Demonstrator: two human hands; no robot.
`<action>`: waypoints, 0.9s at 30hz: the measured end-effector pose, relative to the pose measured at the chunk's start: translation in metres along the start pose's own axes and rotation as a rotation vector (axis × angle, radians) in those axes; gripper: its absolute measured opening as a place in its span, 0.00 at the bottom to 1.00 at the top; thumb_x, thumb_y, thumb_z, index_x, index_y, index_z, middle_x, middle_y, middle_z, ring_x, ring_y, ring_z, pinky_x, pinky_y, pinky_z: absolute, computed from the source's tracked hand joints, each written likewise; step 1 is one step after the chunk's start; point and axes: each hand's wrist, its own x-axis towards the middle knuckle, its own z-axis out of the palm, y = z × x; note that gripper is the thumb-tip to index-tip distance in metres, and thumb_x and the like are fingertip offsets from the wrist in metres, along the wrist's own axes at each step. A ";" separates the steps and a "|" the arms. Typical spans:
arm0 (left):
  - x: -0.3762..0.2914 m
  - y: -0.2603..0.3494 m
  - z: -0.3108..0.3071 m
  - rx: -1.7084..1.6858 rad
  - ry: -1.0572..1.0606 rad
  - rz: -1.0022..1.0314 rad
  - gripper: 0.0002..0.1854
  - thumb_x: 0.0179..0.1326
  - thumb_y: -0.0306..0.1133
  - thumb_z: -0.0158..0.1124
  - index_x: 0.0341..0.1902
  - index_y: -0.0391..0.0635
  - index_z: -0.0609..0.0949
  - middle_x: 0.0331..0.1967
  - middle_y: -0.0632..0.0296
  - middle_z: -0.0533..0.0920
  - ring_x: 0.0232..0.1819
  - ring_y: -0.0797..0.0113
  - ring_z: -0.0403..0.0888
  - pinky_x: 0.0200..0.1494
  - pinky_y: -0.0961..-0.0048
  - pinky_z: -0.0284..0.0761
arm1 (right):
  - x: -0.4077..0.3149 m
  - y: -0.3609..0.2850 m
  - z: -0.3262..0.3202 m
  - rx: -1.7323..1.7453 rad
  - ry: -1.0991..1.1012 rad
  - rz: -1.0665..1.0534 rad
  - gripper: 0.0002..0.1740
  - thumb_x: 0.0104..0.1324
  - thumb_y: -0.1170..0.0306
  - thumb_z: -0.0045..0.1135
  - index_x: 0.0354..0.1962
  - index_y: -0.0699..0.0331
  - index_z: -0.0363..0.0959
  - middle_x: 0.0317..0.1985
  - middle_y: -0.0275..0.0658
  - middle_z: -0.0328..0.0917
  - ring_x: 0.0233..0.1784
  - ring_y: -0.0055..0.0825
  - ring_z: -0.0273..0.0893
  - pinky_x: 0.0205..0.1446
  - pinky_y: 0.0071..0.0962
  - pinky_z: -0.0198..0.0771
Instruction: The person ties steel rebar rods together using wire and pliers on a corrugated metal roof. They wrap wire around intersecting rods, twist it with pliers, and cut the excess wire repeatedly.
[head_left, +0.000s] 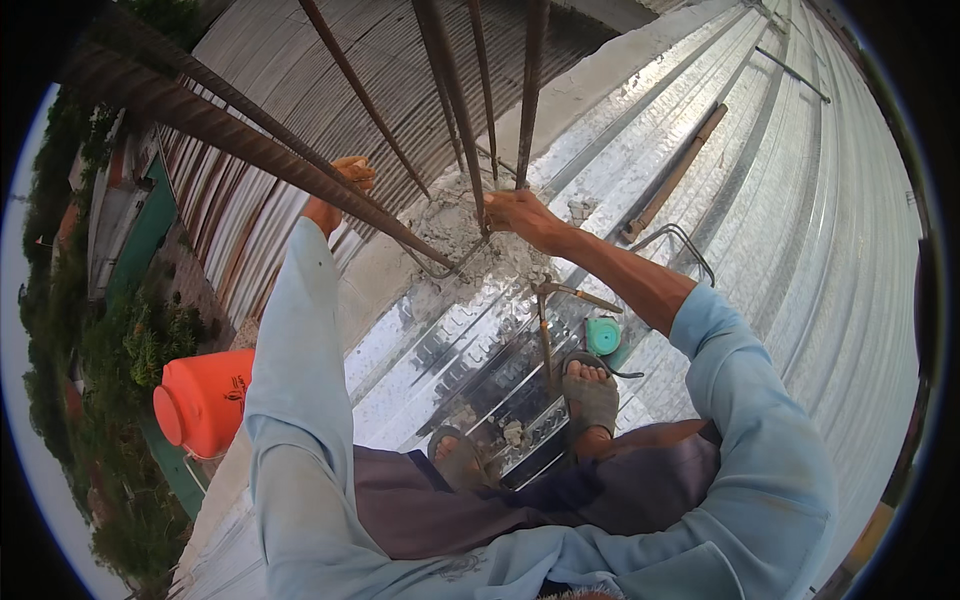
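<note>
Several ribbed steel rebars rise from a patch of rough broken concrete (442, 217) on a wall top. My right hand (525, 217) has its fingers closed at the lower part of one upright rebar (459, 97); the fingertips are partly hidden. My left hand (341, 191) is behind a thick slanting rebar (247, 154), fingers curled, and its grip is hidden. A bent steel stirrup (439, 274) lies around the feet of the bars. Below my right hand, a hammer-like tool (577, 292) and another rusty handled tool (544, 330) rest on the metal sheeting.
A turquoise tape measure (602, 335) lies by my sandaled foot (590, 390) on corrugated metal roofing (787, 300). A rusty pipe (679, 169), a bent rod (679, 240) and a thin bar (793, 73) lie to the right. An orange water cooler (206, 401) stands left, near the roof edge.
</note>
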 end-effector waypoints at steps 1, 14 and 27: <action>-0.010 0.004 0.007 -0.013 0.044 0.002 0.21 0.64 0.37 0.67 0.56 0.38 0.78 0.47 0.50 0.85 0.46 0.58 0.84 0.52 0.62 0.79 | -0.022 0.015 -0.007 -0.230 0.016 -0.171 0.25 0.75 0.60 0.51 0.59 0.73 0.70 0.57 0.50 0.76 0.56 0.39 0.77 0.60 0.35 0.73; -0.085 0.218 0.030 -0.540 0.060 0.576 0.15 0.74 0.39 0.52 0.50 0.42 0.80 0.42 0.56 0.83 0.45 0.63 0.79 0.54 0.65 0.74 | -0.140 0.136 -0.045 -1.554 0.283 -0.131 0.16 0.59 0.68 0.59 0.43 0.68 0.73 0.40 0.50 0.77 0.46 0.51 0.75 0.50 0.46 0.71; -0.093 0.005 0.057 0.085 0.292 -0.239 0.30 0.69 0.39 0.55 0.71 0.40 0.66 0.62 0.44 0.75 0.58 0.45 0.77 0.59 0.46 0.74 | -0.170 0.007 -0.048 -0.122 0.063 0.420 0.22 0.70 0.54 0.59 0.44 0.67 0.76 0.27 0.34 0.72 0.25 0.20 0.69 0.24 0.26 0.63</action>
